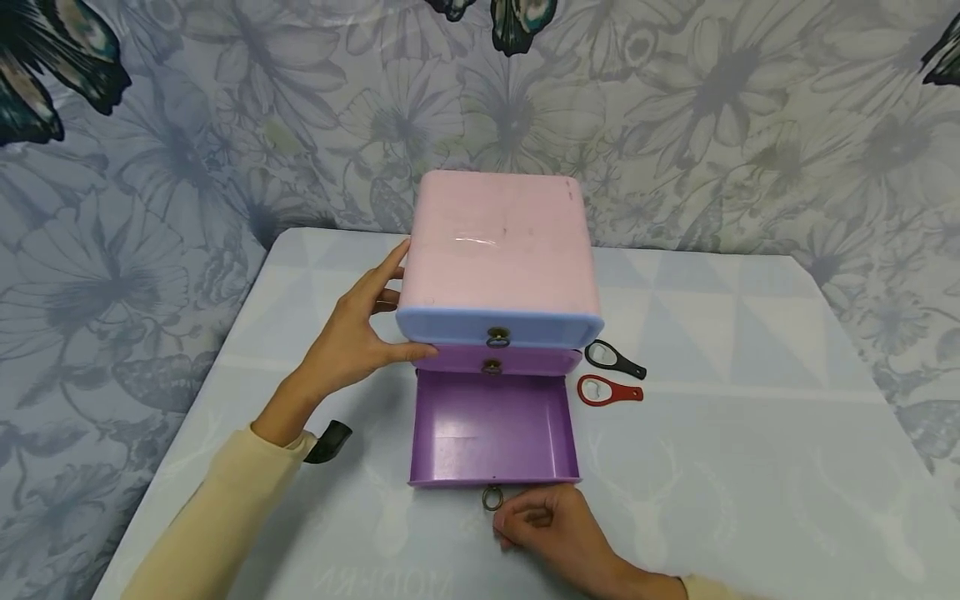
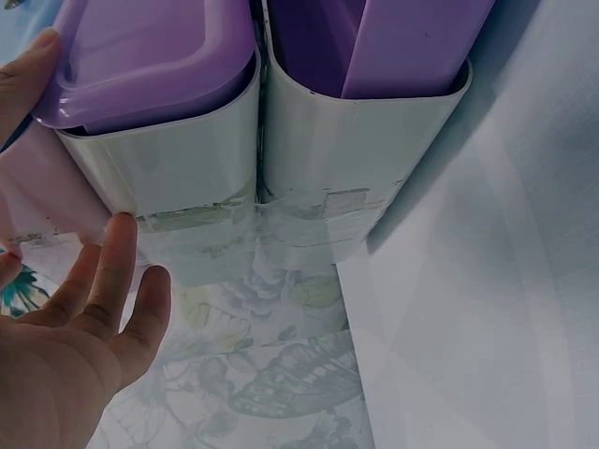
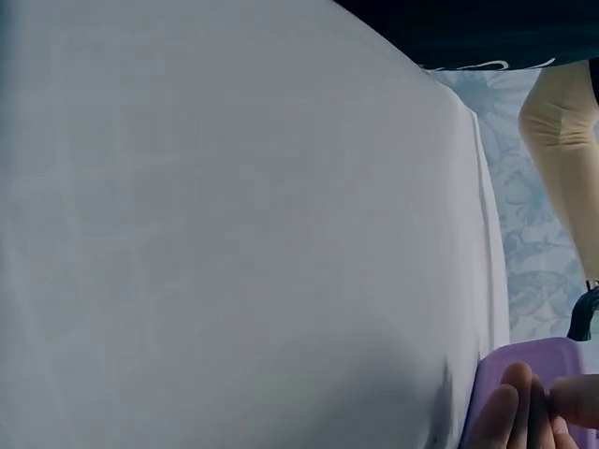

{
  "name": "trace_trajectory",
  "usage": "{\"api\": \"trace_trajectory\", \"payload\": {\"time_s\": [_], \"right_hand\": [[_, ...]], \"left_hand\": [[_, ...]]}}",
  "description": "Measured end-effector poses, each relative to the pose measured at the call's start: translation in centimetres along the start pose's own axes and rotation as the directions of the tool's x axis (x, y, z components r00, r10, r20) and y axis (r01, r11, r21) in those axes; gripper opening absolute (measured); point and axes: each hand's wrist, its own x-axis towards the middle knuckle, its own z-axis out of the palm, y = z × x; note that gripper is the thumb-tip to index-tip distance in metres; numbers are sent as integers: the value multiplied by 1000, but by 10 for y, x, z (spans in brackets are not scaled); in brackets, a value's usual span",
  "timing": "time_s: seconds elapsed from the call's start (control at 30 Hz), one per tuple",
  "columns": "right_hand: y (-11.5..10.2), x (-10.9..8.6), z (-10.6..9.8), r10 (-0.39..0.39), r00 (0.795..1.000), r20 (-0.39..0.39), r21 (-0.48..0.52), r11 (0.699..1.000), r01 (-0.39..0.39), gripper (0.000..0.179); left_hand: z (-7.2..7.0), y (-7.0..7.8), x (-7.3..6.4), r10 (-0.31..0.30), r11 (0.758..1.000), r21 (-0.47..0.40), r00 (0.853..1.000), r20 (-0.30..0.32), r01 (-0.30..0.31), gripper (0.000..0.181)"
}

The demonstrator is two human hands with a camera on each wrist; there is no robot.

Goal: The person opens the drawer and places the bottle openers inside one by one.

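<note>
A small chest of drawers (image 1: 501, 242) stands on the table, with a pink top, a blue top drawer and purple drawers below. Its bottom purple drawer (image 1: 495, 429) is pulled out, with nothing visible inside. My left hand (image 1: 348, 333) rests at the chest's left side, thumb on the front edge and fingers spread; in the left wrist view, the thumb touches a purple drawer front (image 2: 154, 56). Beside the drawer's ring pull (image 1: 492, 498), my right hand (image 1: 555, 529) has its fingers loosely curled at the drawer front. The whole ring shows, outside the fingers.
A black-handled magnifying glass (image 1: 615, 359) and a red one (image 1: 610, 391) lie right of the chest. A black strap piece (image 1: 327, 442) shows at the left cuff. Flower-patterned wall covering (image 1: 697, 125) rises behind the table (image 1: 720, 467).
</note>
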Motion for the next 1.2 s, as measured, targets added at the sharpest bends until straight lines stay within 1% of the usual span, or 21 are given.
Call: {"api": "trace_trajectory", "payload": {"time_s": [0.13, 0.27, 0.43, 0.53, 0.7, 0.83, 1.03, 1.07, 1.13, 1.2], "right_hand": [[-4, -3, -1, -22, 1000, 12, -1, 1000, 22, 12], [-12, -3, -6, -53, 997, 57, 5, 999, 53, 13], [-22, -4, -15, -101, 989, 107, -1, 995, 102, 12], [-29, -3, -21, -109, 985, 131, 6, 994, 109, 13], [-40, 1, -35, -172, 974, 146, -2, 985, 174, 13], [-46, 3, -48, -227, 961, 156, -34, 971, 235, 9], [-52, 6, -72, -303, 929, 211, -91, 940, 327, 14], [-53, 7, -76, -305, 928, 213, -105, 937, 332, 14], [-54, 10, -85, -297, 933, 203, -142, 934, 328, 14], [-56, 14, -96, -281, 944, 172, -197, 929, 312, 14]], "left_hand": [[0, 1, 0, -7, 1000, 6, 1000, 7, 7, 121], [-1, 2, 0, -2, 1000, 10, 1000, 4, 2, 122], [0, 0, 0, -4, 1000, -4, 1000, 9, 4, 121], [0, 0, -1, -3, 1000, -8, 1000, 9, 4, 122], [-1, 1, -1, 1, 1000, 1, 1000, 4, -1, 122], [-1, 1, -1, -3, 1000, 3, 1000, 5, 3, 123], [-1, 1, -1, -9, 1000, -4, 1000, 6, 9, 123], [-1, 1, -1, -9, 1000, -5, 1000, 5, 9, 123], [-1, 2, -1, -9, 1000, -4, 1000, 5, 9, 122], [-1, 1, -1, -7, 1000, -1, 1000, 4, 7, 122]]}}
